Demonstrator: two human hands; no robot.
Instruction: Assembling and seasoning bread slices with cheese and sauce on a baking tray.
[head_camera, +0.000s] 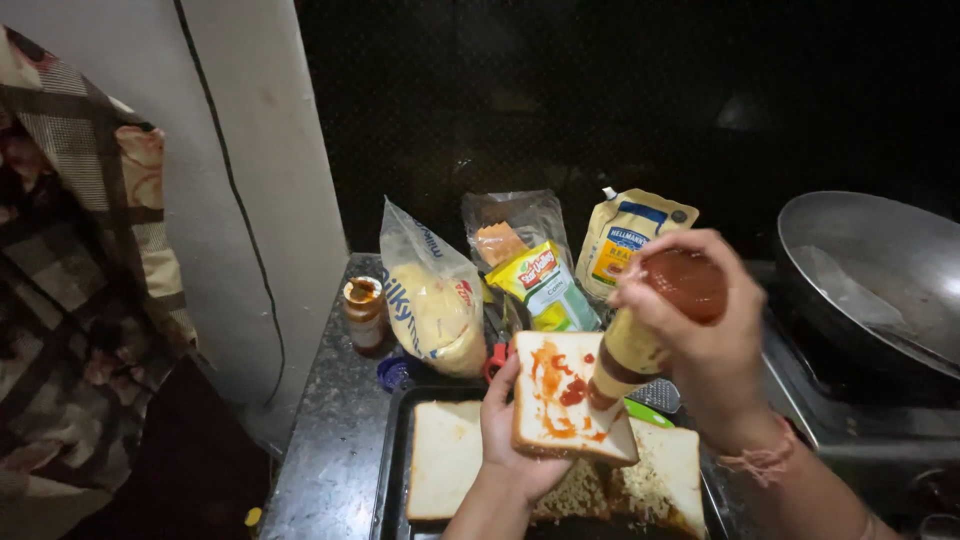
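Head view: right hand (700, 330) clamped around inverted sauce bottle (655, 320) (red sauce inside), left hand (510, 440) cupping bread slice (560, 400).

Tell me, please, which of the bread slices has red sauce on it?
The slice held up in the left hand; the slices on the tray show no red sauce.

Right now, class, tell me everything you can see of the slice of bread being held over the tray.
The slice of bread is white and square with a pale crust edge. Red sauce lies on its top face in smears and blobs, mostly towards the right. It rests, tilted a little, on the palm and fingers of the left hand, above a dark tray. The tip of an upturned sauce bottle, gripped by the right hand, is at its right part.
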